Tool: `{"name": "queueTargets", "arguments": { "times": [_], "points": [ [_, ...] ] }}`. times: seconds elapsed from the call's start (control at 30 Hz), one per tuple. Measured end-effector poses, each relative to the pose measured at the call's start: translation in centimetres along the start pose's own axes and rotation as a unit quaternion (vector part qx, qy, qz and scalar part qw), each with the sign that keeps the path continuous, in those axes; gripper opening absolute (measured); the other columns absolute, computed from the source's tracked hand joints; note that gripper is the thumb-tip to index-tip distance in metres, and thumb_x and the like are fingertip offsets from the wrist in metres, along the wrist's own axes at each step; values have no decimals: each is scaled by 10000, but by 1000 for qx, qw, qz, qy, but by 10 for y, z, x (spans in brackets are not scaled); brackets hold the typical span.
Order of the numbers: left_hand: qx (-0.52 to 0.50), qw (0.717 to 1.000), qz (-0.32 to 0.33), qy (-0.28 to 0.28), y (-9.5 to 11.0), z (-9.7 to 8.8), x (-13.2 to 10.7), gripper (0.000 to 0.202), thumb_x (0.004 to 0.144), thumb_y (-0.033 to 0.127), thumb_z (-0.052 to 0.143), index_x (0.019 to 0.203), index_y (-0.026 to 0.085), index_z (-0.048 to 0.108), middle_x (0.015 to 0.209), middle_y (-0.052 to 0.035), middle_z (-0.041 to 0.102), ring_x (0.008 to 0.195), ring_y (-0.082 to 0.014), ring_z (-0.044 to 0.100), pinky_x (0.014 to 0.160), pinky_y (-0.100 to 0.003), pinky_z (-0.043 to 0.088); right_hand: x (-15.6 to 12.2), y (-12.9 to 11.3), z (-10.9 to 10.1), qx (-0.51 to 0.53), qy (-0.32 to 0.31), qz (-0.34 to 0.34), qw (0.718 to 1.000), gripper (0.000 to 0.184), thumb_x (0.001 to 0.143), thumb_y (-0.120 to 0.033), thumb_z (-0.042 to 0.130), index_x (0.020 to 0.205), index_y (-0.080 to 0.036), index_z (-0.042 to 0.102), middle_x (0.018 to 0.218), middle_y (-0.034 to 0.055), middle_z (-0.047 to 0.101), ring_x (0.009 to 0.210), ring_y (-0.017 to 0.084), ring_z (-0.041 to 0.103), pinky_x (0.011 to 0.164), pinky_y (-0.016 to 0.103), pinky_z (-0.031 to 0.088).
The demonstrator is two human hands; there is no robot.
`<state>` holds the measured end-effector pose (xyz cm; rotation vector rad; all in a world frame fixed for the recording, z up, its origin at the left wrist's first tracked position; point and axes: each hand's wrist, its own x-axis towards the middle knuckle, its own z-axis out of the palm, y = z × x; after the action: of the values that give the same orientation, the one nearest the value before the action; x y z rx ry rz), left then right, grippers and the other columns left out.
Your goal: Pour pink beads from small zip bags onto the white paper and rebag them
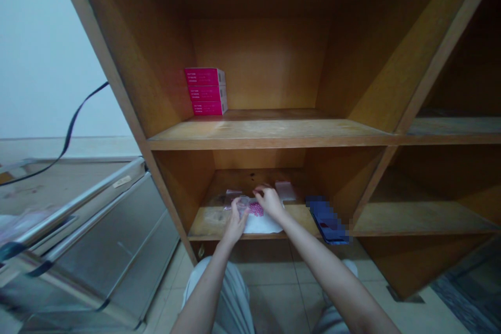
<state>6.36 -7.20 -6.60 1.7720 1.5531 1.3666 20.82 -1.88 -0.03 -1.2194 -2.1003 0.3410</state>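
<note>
Both my hands reach into the lower compartment of a wooden shelf unit (250, 229). My left hand (236, 223) grips a small clear plastic packet (243, 204) above a white sheet of paper or cloth (263, 224). My right hand (269, 203) lies just to its right, fingers curled down beside a cluster of pink beads (256, 209). Behind them are a crumpled clear plastic bag (233, 198) and a pale flat packet (285, 190). A dark blue flat object (327, 220), blurred and unreadable, lies over the shelf's front edge to my right.
Three stacked magenta boxes (205, 92) stand on the shelf above. A stainless steel cabinet (109, 240) stands left of the shelf unit, with a black cable (68, 138) running above it. Further compartments (426, 214) lie right. Beige floor tiles (270, 297) lie below.
</note>
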Motion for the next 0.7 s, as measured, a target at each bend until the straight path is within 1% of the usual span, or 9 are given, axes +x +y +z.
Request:
{"name": "queueTargets", "arguments": {
  "times": [0.07, 0.2, 0.27, 0.33, 0.4, 0.47, 0.53, 0.63, 0.7],
  "points": [
    [0, 1000, 7, 2, 0, 1, 0, 446, 807, 395, 379, 1179, 168, 282, 1133, -124, 470, 1023, -193, 484, 894, -380, 353, 2, -12, -1, 47, 5, -45, 998, 219, 827, -230, 423, 862, -131, 616, 881, 74, 633, 840, 137, 562, 767, 212, 388],
    [-8, 1000, 8, -3, 1, 1, 1, 444, 813, 395, 370, 1180, 166, 271, 1140, -128, 465, 1049, -192, 470, 895, -376, 355, 0, -25, 0, 82, -65, -112, 988, 219, 820, -202, 432, 788, -131, 636, 818, 63, 639, 784, 129, 561, 733, 215, 396],
    [-11, 1000, 7, -2, 2, 1, 0, 442, 813, 394, 370, 1177, 163, 273, 1136, -130, 469, 1049, -191, 470, 895, -373, 355, -2, -25, 0, 92, -76, -125, 985, 232, 827, -186, 415, 793, -134, 638, 835, 63, 638, 803, 127, 558, 746, 218, 394],
    [-12, 1000, 10, 0, 3, 1, 0, 439, 812, 391, 376, 1175, 165, 277, 1138, -127, 467, 1045, -192, 472, 901, -377, 349, -4, -20, 0, 98, -55, -105, 988, 244, 835, -176, 393, 848, -134, 633, 889, 70, 636, 850, 129, 554, 776, 223, 391],
    [-11, 1000, 9, 2, 4, 0, 0, 434, 811, 392, 378, 1172, 169, 284, 1129, -122, 470, 1031, -192, 480, 906, -381, 344, -6, -11, 1, 90, -33, -64, 993, 259, 836, -166, 378, 925, -129, 619, 952, 82, 630, 903, 136, 549, 811, 231, 383],
    [-9, 1000, 3, 0, 5, 0, 0, 434, 811, 396, 377, 1170, 169, 287, 1113, -119, 475, 1020, -191, 484, 907, -380, 341, -7, 1, 2, 65, -30, -27, 997, 285, 829, -141, 365, 982, -119, 603, 997, 94, 622, 945, 142, 543, 837, 233, 372],
    [-10, 1000, -7, -4, 4, 0, 0, 445, 807, 405, 380, 1173, 171, 285, 1098, -116, 483, 1015, -193, 486, 903, -381, 342, -9, 14, 4, 31, -50, -8, 998, 303, 811, -99, 357, 969, -109, 614, 995, 104, 626, 945, 147, 549, 833, 226, 371],
    [-12, 1000, -25, -7, 3, 0, 0, 467, 801, 419, 384, 1186, 175, 277, 1074, -114, 497, 1003, -199, 495, 891, -391, 348, -14, 32, 8, -15, -104, 11, 994, 299, 762, -45, 382, 887, -105, 647, 938, 112, 647, 880, 154, 576, 793, 219, 384],
    [-12, 999, -30, -9, 2, 0, 0, 476, 800, 425, 383, 1192, 177, 274, 1077, -115, 498, 998, -200, 498, 890, -394, 348, -18, 41, 11, -37, -126, 24, 991, 309, 728, -11, 391, 862, -105, 654, 923, 116, 651, 872, 155, 579, 788, 216, 382]
  ]
}}
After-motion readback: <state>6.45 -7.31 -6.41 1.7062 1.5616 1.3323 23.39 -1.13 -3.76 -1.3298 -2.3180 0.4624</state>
